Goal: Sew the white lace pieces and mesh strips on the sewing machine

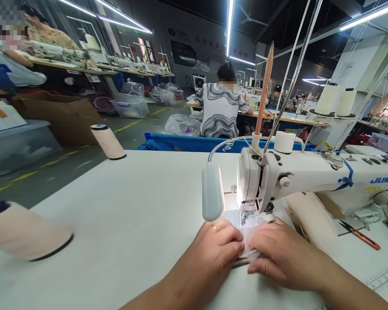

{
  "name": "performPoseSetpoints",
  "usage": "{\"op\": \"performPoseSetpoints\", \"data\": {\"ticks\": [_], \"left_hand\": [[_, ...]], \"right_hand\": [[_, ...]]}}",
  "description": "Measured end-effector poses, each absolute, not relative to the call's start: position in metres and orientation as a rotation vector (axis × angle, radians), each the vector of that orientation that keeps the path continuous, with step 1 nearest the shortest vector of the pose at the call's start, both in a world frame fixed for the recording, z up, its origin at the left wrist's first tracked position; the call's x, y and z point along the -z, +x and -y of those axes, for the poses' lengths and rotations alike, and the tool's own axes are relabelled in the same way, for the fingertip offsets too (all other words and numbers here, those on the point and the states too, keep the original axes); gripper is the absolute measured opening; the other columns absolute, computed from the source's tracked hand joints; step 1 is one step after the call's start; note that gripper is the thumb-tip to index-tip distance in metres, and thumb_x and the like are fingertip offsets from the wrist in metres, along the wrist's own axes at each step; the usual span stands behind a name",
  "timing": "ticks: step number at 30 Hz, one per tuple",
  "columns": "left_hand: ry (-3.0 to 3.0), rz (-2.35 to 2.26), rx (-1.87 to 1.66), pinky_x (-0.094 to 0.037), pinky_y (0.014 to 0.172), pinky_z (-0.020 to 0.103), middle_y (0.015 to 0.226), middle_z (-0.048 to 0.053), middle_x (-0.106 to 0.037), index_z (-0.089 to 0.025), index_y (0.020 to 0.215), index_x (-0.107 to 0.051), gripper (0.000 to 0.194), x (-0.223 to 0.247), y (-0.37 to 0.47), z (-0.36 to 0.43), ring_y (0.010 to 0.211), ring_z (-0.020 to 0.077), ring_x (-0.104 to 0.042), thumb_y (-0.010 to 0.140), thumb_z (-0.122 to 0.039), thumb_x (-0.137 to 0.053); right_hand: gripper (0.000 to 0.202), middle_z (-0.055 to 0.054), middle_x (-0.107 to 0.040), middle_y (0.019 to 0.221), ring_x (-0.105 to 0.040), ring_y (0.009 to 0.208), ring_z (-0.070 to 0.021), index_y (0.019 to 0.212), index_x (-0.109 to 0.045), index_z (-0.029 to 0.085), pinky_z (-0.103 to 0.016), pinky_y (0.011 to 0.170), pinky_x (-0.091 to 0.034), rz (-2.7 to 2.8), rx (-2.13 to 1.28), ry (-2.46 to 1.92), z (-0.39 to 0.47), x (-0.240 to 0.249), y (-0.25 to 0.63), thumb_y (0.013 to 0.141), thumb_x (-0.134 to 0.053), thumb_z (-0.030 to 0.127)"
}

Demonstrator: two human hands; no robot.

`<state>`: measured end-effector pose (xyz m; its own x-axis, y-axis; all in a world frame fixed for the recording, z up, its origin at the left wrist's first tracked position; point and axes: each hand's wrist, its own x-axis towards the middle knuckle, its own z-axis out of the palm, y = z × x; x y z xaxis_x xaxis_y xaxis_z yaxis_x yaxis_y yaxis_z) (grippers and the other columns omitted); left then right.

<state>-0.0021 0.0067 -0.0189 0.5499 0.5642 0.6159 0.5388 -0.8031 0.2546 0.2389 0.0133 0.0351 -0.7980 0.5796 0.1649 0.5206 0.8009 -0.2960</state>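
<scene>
A piece of thin pale fabric (247, 236) lies at the needle plate of a white sewing machine (310, 170), just in front of the presser foot (244, 217). My left hand (217, 246) is closed at the fabric's left edge, fingers curled, a ring on one finger. From the other side my right hand (280, 250) grips the fabric, its thumb towards me. The two hands almost meet, and fingers cover much of the cloth. A small dark edge shows beneath them. Close to the right hand, cream cloth (310, 219) lies bunched under the machine arm.
A lamp (212, 193) hangs left of the needle. Two pale pink cylinders with black rims (108, 142) stand at the table's left. Red-handled thread snips (364, 238) and a ruler (384, 275) lie right. A person (220, 103) sits ahead; others work at machines further off.
</scene>
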Motion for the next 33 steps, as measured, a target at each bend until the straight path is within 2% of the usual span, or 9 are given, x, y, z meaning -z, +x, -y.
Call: {"op": "performPoseSetpoints", "data": {"ticks": [3, 8, 11, 16, 20, 26, 30, 33], "left_hand": [[2.753, -0.962, -1.196, -0.041, 0.08, 0.039, 0.083, 0.0, -0.073, -0.024, 0.094, -0.07, 0.031, 0.026, -0.002, -0.003, 0.083, 0.0218, -0.063, 0.108, -0.015, -0.044], [2.777, -0.987, -1.14, -0.04, 0.078, 0.039, 0.085, -0.001, -0.075, -0.023, 0.091, -0.069, 0.028, 0.021, -0.004, -0.007, 0.083, 0.0224, -0.065, 0.104, -0.011, -0.047], [2.798, -0.979, -1.084, -0.043, 0.078, 0.039, 0.086, 0.0, -0.076, -0.023, 0.095, -0.071, 0.031, 0.009, -0.005, -0.01, 0.082, 0.022, -0.067, 0.099, -0.005, -0.045], [2.813, -0.945, -0.982, -0.046, 0.078, 0.038, 0.098, 0.002, -0.08, -0.022, 0.093, -0.071, 0.03, 0.001, -0.008, -0.012, 0.09, 0.0229, -0.07, 0.094, -0.004, -0.048], [2.809, -0.925, -1.013, -0.047, 0.079, 0.038, 0.092, 0.001, -0.08, -0.023, 0.095, -0.071, 0.031, 0.003, -0.008, -0.011, 0.087, 0.0226, -0.071, 0.09, -0.002, -0.049], [2.806, -0.969, -0.923, -0.048, 0.081, 0.038, 0.095, 0.001, -0.081, -0.024, 0.096, -0.072, 0.024, -0.003, -0.009, -0.011, 0.089, 0.0229, -0.072, 0.09, -0.004, -0.059], [2.839, -0.951, -0.973, -0.047, 0.079, 0.04, 0.093, 0.002, -0.08, -0.022, 0.098, -0.073, 0.026, 0.002, -0.01, -0.019, 0.087, 0.0231, -0.071, 0.095, -0.005, -0.054], [2.85, -0.98, -1.008, -0.047, 0.079, 0.041, 0.09, 0.003, -0.079, -0.021, 0.092, -0.072, 0.026, 0.011, -0.01, -0.026, 0.086, 0.0234, -0.071, 0.099, -0.008, -0.05]], "right_hand": [[0.038, 0.0, -0.068, 0.09, -0.06, 0.088, -0.0204, 0.086, -0.051, 0.022, -0.032, 0.082, -0.039, 2.769, -0.324, -0.861, -0.011, -0.036, 0.238, 0.104, -0.071, 0.049], [0.036, 0.0, -0.069, 0.093, -0.061, 0.087, -0.0205, 0.091, -0.055, 0.021, -0.033, 0.084, -0.039, 2.767, -0.272, -0.889, -0.012, -0.033, 0.238, 0.102, -0.075, 0.049], [0.032, -0.002, -0.07, 0.097, -0.061, 0.089, -0.022, 0.094, -0.057, 0.021, -0.035, 0.084, -0.04, 2.781, -0.231, -0.913, -0.013, -0.029, 0.237, 0.102, -0.073, 0.046], [0.023, -0.004, -0.073, 0.106, -0.063, 0.098, -0.0254, 0.101, -0.061, 0.022, -0.038, 0.088, -0.044, 2.779, -0.25, -0.884, -0.014, -0.025, 0.237, 0.106, -0.067, 0.043], [0.017, -0.005, -0.074, 0.111, -0.065, 0.105, -0.0265, 0.106, -0.063, 0.021, -0.04, 0.092, -0.046, 2.756, -0.283, -0.873, -0.013, -0.024, 0.237, 0.107, -0.065, 0.038], [0.014, -0.005, -0.075, 0.111, -0.065, 0.105, -0.0269, 0.106, -0.064, 0.021, -0.04, 0.093, -0.046, 2.753, -0.313, -0.921, -0.013, -0.022, 0.235, 0.107, -0.066, 0.034], [0.013, -0.005, -0.075, 0.109, -0.065, 0.104, -0.0275, 0.104, -0.064, 0.021, -0.04, 0.091, -0.045, 2.733, -0.314, -0.97, -0.016, -0.021, 0.233, 0.107, -0.066, 0.033], [0.01, -0.006, -0.075, 0.11, -0.064, 0.104, -0.0279, 0.104, -0.064, 0.021, -0.041, 0.09, -0.045, 2.714, -0.282, -0.977, -0.018, -0.02, 0.231, 0.106, -0.065, 0.031]]}}
